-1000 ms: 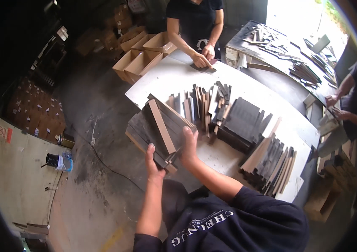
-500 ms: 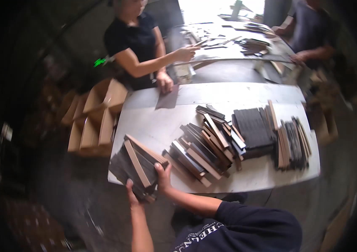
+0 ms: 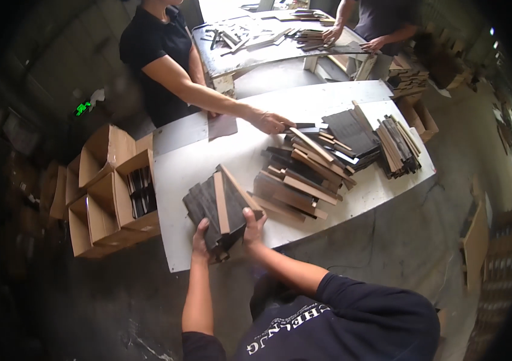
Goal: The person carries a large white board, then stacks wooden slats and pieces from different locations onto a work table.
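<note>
Near the front left of the white table [image 3: 177, 240], a bundle of dark flat wooden strips [image 3: 201, 198] is gripped between my two hands. My left hand [image 3: 201, 237] presses its near left side, and my right hand [image 3: 254, 227] closes round its right corner. Across the bundle's top lies one loose tan strip [image 3: 222, 207]; another tan strip runs along its right edge. My lower fingers are hidden beneath the bundle. To the right, a loose pile of dark, tan and brown strips [image 3: 304, 180] covers the table's middle.
A neat dark stack [image 3: 352, 132] and an upright bundle of strips [image 3: 397, 147] stand at the table's right. Across from me, a co-worker's hand [image 3: 272, 122] touches the pile. Divided cardboard boxes [image 3: 102, 210] sit at left, one holding dark strips. Another person works at a far table [image 3: 268, 57].
The view has shifted and turned. My hands still hold the bundle at the table's front left. The co-worker opposite has lowered an arm from mid-air to the far end of the pile.
</note>
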`<move>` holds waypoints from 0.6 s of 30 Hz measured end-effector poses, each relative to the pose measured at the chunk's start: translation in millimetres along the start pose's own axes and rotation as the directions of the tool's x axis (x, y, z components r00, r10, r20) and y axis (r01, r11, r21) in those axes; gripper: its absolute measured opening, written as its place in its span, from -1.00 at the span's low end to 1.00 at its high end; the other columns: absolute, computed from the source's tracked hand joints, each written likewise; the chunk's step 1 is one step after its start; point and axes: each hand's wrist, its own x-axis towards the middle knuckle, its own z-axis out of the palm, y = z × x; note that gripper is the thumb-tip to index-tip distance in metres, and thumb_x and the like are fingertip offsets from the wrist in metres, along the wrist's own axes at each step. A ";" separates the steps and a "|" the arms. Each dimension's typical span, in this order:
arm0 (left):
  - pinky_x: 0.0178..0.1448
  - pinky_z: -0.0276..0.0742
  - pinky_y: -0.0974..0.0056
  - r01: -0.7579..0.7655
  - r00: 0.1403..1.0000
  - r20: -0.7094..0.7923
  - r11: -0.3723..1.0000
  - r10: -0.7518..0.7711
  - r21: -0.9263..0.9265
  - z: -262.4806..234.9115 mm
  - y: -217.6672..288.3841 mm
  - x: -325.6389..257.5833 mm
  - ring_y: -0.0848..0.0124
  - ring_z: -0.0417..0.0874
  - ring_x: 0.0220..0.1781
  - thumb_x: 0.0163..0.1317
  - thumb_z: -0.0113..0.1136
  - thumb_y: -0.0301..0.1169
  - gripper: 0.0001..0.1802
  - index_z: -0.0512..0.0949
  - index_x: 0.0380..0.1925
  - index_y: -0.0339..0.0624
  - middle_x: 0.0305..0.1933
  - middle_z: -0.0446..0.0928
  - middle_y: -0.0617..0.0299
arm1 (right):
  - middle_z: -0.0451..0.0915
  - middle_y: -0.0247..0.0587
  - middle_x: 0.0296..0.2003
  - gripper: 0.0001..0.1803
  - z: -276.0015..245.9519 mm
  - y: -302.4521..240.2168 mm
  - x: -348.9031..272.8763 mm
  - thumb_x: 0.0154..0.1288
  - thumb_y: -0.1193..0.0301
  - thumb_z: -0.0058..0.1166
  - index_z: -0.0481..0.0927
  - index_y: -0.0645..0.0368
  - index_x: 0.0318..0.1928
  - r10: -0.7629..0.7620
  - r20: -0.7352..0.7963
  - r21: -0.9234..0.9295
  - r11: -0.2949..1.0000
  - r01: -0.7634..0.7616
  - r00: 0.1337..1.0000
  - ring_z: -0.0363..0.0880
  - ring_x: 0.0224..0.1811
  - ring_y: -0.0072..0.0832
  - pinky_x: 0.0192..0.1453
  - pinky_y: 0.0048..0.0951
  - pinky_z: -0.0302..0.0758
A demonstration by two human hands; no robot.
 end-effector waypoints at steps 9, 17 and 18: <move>-0.28 0.58 0.33 -0.053 0.993 -0.075 0.906 0.093 0.420 -3.1 27.1 27.2 0.40 0.60 -0.33 0.01 0.20 -0.27 -0.57 0.42 -0.15 -0.31 -0.33 0.53 0.19 | 0.26 -0.08 0.02 -0.18 2.3 -0.3 33.6 0.01 0.23 0.11 -0.01 0.24 0.20 0.018 0.007 0.002 1.000 -0.018 1.000 0.23 0.06 -0.35 0.18 -0.34 0.17; 0.00 0.38 0.35 -0.292 0.904 -0.016 0.643 0.428 0.708 4.2 26.9 46.0 0.44 0.48 -0.13 -0.01 0.21 -0.31 -0.49 0.36 -0.06 -0.33 -0.16 0.49 0.16 | 0.32 -0.14 -0.06 -0.38 3.9 -26.8 53.1 0.08 0.34 0.13 0.13 0.30 0.07 0.011 0.018 0.206 0.978 -0.014 1.000 0.33 -0.03 -0.43 0.10 -0.40 0.29; 0.05 0.34 0.35 -0.299 0.873 -0.041 0.599 0.487 0.743 -2.4 24.4 47.3 0.40 0.46 -0.07 0.00 0.19 -0.34 -0.45 0.31 0.00 -0.33 -0.08 0.46 0.12 | 0.31 -0.12 -0.03 -0.35 -0.6 -24.9 55.8 0.08 0.31 0.16 0.14 0.33 0.07 0.018 0.056 0.182 0.983 -0.028 0.998 0.33 -0.02 -0.42 0.09 -0.41 0.30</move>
